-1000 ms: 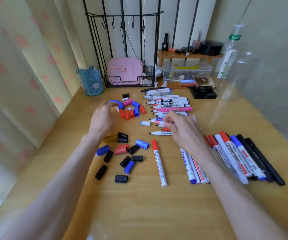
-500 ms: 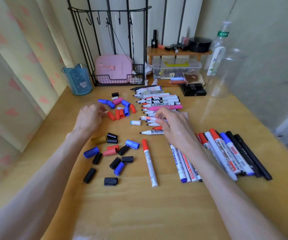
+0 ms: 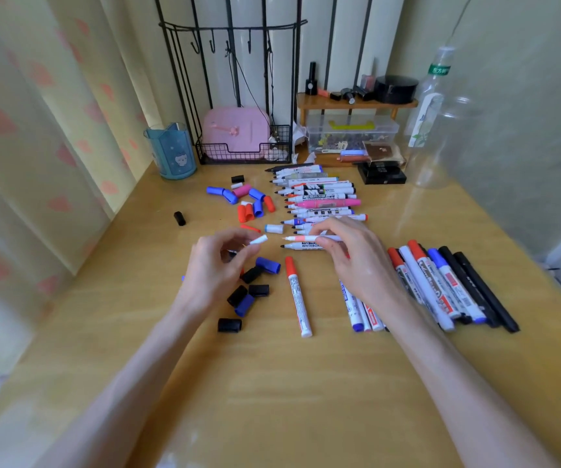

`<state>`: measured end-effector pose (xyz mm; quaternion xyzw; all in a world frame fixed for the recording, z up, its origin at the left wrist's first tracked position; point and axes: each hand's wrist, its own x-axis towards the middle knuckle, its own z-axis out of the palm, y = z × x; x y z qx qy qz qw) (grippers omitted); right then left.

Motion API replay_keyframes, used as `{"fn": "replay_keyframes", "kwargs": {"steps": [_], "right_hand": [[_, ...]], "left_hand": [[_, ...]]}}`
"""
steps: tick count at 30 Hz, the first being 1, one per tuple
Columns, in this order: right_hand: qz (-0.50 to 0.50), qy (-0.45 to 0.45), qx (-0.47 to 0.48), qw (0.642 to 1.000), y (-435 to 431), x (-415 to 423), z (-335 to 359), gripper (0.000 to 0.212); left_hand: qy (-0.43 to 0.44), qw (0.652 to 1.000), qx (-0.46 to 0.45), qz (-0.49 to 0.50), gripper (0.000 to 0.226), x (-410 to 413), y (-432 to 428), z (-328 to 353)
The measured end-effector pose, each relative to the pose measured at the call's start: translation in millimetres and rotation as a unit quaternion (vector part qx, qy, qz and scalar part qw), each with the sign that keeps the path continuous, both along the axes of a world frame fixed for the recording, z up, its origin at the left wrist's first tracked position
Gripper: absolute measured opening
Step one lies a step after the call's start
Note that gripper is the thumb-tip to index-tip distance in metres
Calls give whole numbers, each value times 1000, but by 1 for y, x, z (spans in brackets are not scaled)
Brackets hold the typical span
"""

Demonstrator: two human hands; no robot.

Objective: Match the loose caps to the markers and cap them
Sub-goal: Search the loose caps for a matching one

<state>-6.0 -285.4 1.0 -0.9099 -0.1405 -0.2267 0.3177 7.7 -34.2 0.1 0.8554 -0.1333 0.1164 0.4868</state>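
Note:
My left hand pinches a small white cap between thumb and fingers. My right hand holds a thin uncapped marker with a pink collar, its tip pointing left at the cap a short gap away. Behind lies a row of uncapped markers. Loose blue, red and pink caps lie at the back left, black and blue caps under my left hand. A capped red marker lies in the middle, and capped markers lie in a group on the right.
A single black cap lies apart at the left. A blue cup, a wire rack with a pink case, a small wooden shelf and clear bottles stand along the back of the wooden table.
My left hand left the far cap pile, came back toward me and now holds a white cap. My right hand lifted a thin marker out of the row.

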Motion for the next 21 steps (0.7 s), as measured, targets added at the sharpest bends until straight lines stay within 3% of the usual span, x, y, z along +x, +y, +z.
{"fn": "replay_keyframes", "kwargs": {"steps": [21], "right_hand": [[20, -38, -29, 999, 15, -26, -2, 11]], "left_hand": [[8, 997, 18, -72, 11, -19, -1, -5]]}}
